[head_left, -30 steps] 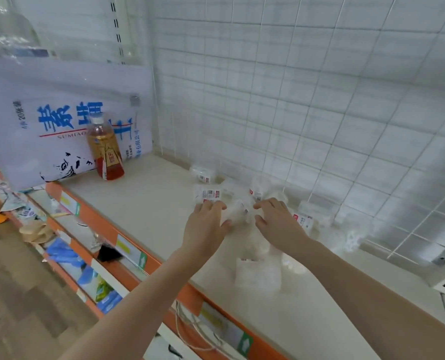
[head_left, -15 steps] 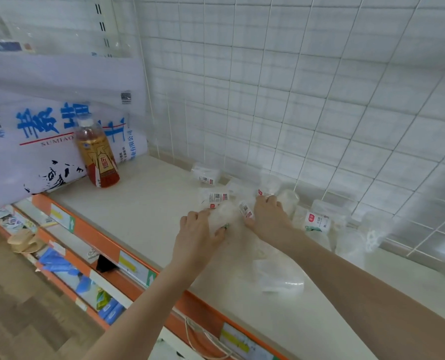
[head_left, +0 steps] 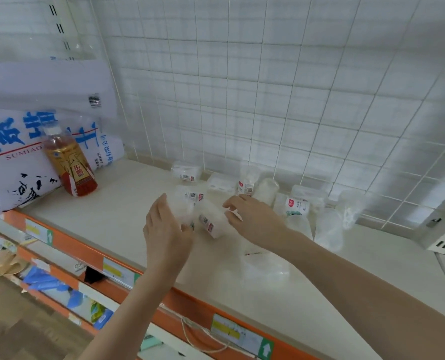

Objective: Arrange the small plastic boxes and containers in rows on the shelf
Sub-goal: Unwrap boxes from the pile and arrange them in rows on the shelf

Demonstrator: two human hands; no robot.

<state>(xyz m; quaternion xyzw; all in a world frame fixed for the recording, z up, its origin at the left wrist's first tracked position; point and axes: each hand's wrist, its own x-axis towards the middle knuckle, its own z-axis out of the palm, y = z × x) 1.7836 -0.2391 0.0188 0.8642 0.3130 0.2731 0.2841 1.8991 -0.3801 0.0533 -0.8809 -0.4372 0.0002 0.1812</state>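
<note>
Along the back edge of the shelf (head_left: 117,216), a smooth cream board with an orange front lip, clear plastic boxes and containers sit in a loose scatter against the white wire grid (head_left: 268,87). A small rectangular box (head_left: 186,172) lies farthest left, then a flat box (head_left: 221,183), an upright round tub (head_left: 248,179) with a red-marked label and a cylinder (head_left: 268,191) tipped on its side. Further right stand a labelled container (head_left: 296,206) and some glassy cups (head_left: 329,229), their outlines blurred and hard to separate. The left hand (head_left: 168,229) curls its fingers round a translucent container (head_left: 185,206) — its shape is mostly hidden by the palm. The right hand (head_left: 255,222) touches a labelled tub (head_left: 212,224) lying tilted between the two hands, fingers bent at its end; whether they truly grip it cannot be told. A flat clear lid or box (head_left: 265,266) near the front edge is barely visible under the right forearm. At the left end stands an amber drink bottle (head_left: 70,165) before a white bag (head_left: 21,152) printed in blue — cut off by the frame.
</note>
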